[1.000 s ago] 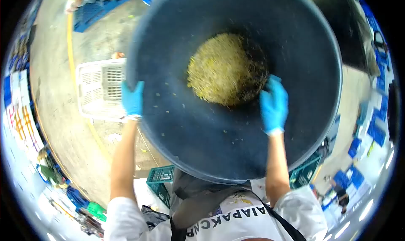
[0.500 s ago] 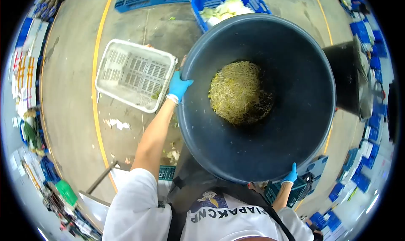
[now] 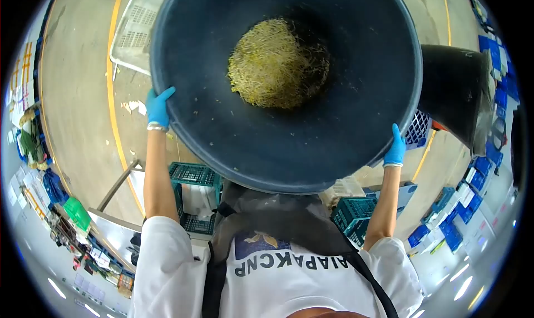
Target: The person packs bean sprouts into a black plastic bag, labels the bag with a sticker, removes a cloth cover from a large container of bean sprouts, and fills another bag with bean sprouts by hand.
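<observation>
- A grey concrete floor (image 3: 78,101) with yellow lines (image 3: 113,104) spreads around the person.
- A large dark plastic tub (image 3: 278,156) fills the upper middle, its open mouth facing the camera.
- A rounded mass of pale, yellow-tipped sprouts (image 3: 270,67) lies inside, deep in the tub, with small bits stuck to the wall.
- The left hand (image 3: 158,109), in a blue glove, is closed on the tub's left rim, thumb over the edge.
- The right hand (image 3: 395,148), also gloved, grips the lower right rim, thumb upward; its fingers are largely hidden.
- A white slotted crate (image 3: 135,34) sits beyond the left rim, near white scraps (image 3: 134,106).
- Green crates (image 3: 194,175) stand below the tub, on either side of the person's dark apron (image 3: 261,218).
- A black bin (image 3: 453,90) is to the right.
</observation>
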Demonstrator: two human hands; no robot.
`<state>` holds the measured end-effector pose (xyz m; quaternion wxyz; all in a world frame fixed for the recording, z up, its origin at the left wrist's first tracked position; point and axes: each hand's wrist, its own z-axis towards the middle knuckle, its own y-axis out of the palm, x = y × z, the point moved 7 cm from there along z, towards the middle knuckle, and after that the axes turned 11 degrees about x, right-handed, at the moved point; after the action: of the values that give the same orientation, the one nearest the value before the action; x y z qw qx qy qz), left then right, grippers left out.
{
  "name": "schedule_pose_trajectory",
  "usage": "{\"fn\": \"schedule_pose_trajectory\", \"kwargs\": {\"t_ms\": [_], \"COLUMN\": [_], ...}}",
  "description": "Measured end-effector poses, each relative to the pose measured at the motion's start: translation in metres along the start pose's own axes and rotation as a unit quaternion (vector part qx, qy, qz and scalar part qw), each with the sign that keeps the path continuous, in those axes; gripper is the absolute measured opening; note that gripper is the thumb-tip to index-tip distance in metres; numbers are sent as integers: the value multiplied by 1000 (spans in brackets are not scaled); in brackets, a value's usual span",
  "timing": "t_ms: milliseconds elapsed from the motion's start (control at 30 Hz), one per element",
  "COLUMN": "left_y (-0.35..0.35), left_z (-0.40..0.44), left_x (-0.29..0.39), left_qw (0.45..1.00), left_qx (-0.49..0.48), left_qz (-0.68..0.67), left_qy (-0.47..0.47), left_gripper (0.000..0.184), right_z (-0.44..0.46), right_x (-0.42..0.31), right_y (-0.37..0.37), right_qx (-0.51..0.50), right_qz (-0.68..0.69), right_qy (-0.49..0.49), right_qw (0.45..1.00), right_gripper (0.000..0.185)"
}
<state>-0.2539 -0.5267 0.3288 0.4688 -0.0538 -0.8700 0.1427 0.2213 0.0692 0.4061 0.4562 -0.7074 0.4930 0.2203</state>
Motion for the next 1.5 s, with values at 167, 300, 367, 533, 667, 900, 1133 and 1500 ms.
{"fn": "schedule_pose_trajectory", "kwargs": {"t_ms": [167, 300, 367, 533, 667, 900, 1133, 1500], "left_y": [-89, -126, -141, -102, -52, 104, 104, 93], "left_z": [-37, -51, -59, -110, -110, -152, -146, -46], "left_x": [-39, -86, -96, -110, -147, -77, -60, 28], "left_qw": [994, 984, 985, 941, 931, 861, 840, 818], "left_qx": [104, 153, 152, 179, 140, 229, 385, 438], "left_qz": [4, -65, -36, -225, -272, -371, -318, -335], "left_qy": [-13, -66, -73, -181, -199, -263, -210, -163], "left_gripper": [46, 47, 51, 73, 74, 37, 38, 25], "right_z": [-27, -40, -56, -102, -91, -85, -113, -124], "right_x": [-4, -56, -87, -205, -306, -230, -77, -145], "right_y": [63, 147, 203, 390, 494, 313, 317, 425], "right_qx": [-64, -156, -205, -461, -406, -12, -93, -87], "right_qz": [6, 17, 38, 116, 58, -39, -168, -40], "right_qy": [-12, -37, -72, -175, -450, -580, -399, -467], "right_qw": [998, 987, 975, 862, 794, 814, 896, 879], "right_gripper": [41, 39, 39, 45, 54, 73, 94, 66]}}
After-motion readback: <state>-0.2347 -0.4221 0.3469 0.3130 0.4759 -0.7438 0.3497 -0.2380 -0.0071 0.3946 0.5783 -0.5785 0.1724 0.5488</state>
